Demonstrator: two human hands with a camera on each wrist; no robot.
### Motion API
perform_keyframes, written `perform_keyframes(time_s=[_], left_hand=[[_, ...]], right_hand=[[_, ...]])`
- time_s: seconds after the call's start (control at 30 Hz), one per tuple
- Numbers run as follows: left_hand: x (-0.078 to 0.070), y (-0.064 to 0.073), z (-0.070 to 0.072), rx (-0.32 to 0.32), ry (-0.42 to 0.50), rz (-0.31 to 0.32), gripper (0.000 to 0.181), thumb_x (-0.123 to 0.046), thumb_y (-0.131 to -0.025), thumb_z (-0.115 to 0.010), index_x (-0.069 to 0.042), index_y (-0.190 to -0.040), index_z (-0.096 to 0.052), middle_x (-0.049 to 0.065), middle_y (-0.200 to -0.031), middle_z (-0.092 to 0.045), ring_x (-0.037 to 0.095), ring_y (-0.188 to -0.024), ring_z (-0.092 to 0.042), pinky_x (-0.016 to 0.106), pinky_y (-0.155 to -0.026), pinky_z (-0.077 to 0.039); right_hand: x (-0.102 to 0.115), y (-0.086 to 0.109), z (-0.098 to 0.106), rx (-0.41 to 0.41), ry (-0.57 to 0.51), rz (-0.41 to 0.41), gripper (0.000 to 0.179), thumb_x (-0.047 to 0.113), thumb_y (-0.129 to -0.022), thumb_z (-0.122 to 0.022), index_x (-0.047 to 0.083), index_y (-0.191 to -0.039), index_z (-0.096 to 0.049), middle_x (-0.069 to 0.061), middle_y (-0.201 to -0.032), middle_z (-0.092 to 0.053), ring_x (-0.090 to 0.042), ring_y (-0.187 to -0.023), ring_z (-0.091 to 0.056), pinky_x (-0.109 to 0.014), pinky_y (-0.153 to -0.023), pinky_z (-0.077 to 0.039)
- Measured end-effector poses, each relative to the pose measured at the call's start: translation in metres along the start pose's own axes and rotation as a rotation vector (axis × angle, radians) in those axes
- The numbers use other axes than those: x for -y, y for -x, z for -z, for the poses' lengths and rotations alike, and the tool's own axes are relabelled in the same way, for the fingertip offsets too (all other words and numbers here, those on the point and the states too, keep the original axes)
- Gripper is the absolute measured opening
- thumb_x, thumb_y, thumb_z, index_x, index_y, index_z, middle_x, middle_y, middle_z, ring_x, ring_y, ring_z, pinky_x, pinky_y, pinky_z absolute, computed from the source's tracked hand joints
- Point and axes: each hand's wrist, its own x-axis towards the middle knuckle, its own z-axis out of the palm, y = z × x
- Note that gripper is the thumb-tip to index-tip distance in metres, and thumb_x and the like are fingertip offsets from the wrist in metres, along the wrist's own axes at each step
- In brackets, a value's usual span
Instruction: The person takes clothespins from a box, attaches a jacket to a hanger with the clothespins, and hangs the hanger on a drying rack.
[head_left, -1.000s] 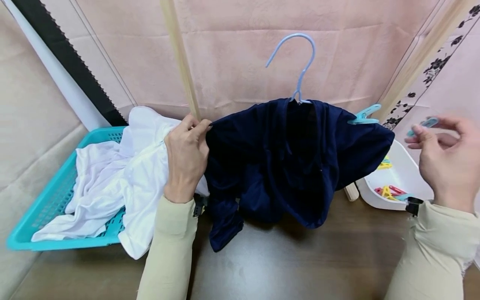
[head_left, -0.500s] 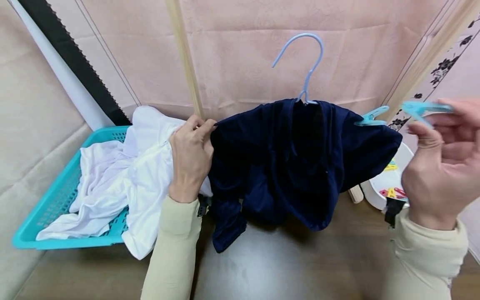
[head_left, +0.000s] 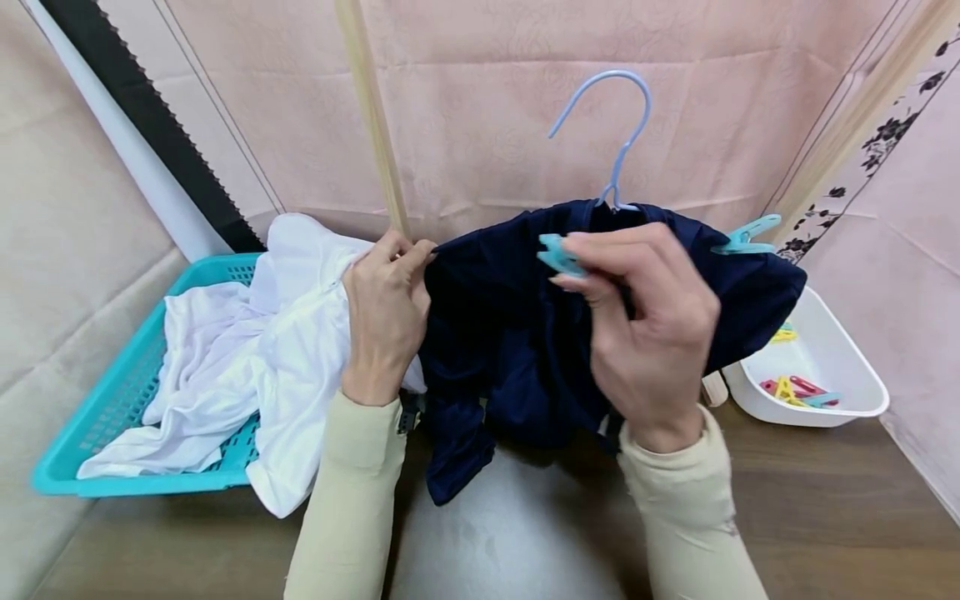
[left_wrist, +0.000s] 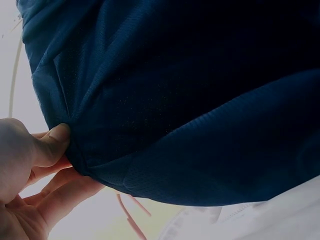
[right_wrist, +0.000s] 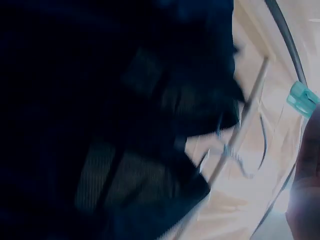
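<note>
A navy blue garment (head_left: pixel 495 308) hangs spread out on a light blue hanger (head_left: pixel 621 150). With thumb and fingers my left hand (head_left: pixel 387 321) pinches the garment's left end; the left wrist view shows the thumb (left_wrist: pixel 59 135) pressed on the cloth. My right hand (head_left: pixel 652 325) is in front of the garment and pinches a turquoise clothespin (head_left: pixel 561 255), apart from the cloth. Near the garment's right shoulder a second turquoise clothespin (head_left: pixel 750 236) is clipped on. In the right wrist view the held clothespin (right_wrist: pixel 302 99) shows at the right edge.
At left, a turquoise basket (head_left: pixel 56 467) holds white clothes (head_left: pixel 292 333), partly hanging over its rim. A white tub (head_left: pixel 862 392) with several coloured clothespins (head_left: pixel 802 392) stands at right on the brown table (head_left: pixel 817 492). Wooden posts (head_left: pixel 371 108) rise behind.
My right hand has moved left with the clothespin, from beside the white tub to in front of the garment. My left hand keeps its grip on the garment's end.
</note>
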Motion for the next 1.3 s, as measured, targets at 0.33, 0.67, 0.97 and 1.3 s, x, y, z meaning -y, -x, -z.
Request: perform_keyframes(time_s=[0.33, 0.67, 0.97, 1.3], left_hand=[[-0.003, 0.000, 0.002, 0.003, -0.016, -0.014, 0.019, 0.001, -0.094, -0.064, -0.006, -0.097, -0.081, 0.009, -0.079, -0.064, 0.030, -0.065, -0.062, 0.043, -0.063, -0.049], [-0.006, 0.001, 0.003, 0.014, -0.026, -0.021, 0.019, 0.001, -0.094, -0.064, -0.006, -0.099, -0.081, 0.010, -0.081, -0.065, 0.026, -0.064, -0.063, 0.041, -0.057, -0.048], [-0.010, 0.000, 0.003, 0.016, -0.037, -0.033, 0.020, 0.003, -0.092, -0.064, -0.007, -0.097, -0.080, 0.010, -0.082, -0.064, 0.027, -0.062, -0.061, 0.042, -0.055, -0.049], [-0.009, 0.000, 0.004, 0.030, -0.031, -0.025, 0.020, 0.005, -0.091, -0.064, -0.006, -0.098, -0.080, 0.011, -0.082, -0.065, 0.028, -0.064, -0.062, 0.042, -0.056, -0.049]], right_hand=[[-0.010, 0.016, -0.044, 0.163, -0.062, -0.029, 0.010, -0.002, -0.095, -0.066, -0.005, -0.097, -0.076, -0.018, -0.095, -0.071, -0.024, -0.085, -0.072, -0.023, -0.082, -0.059], [-0.022, 0.027, -0.062, 0.218, 0.022, 0.012, 0.016, 0.001, -0.100, -0.059, -0.005, -0.103, -0.073, -0.019, -0.102, -0.070, -0.026, -0.095, -0.074, -0.021, -0.089, -0.058], [-0.027, 0.030, -0.067, 0.230, 0.060, 0.028, 0.017, 0.001, -0.100, -0.059, -0.004, -0.109, -0.073, -0.018, -0.105, -0.070, -0.026, -0.098, -0.073, -0.019, -0.091, -0.057], [-0.033, 0.030, -0.064, 0.308, 0.162, -0.022, 0.051, 0.011, -0.089, -0.077, 0.002, -0.138, -0.062, -0.016, -0.128, -0.067, -0.020, -0.091, -0.069, -0.025, -0.080, -0.058]])
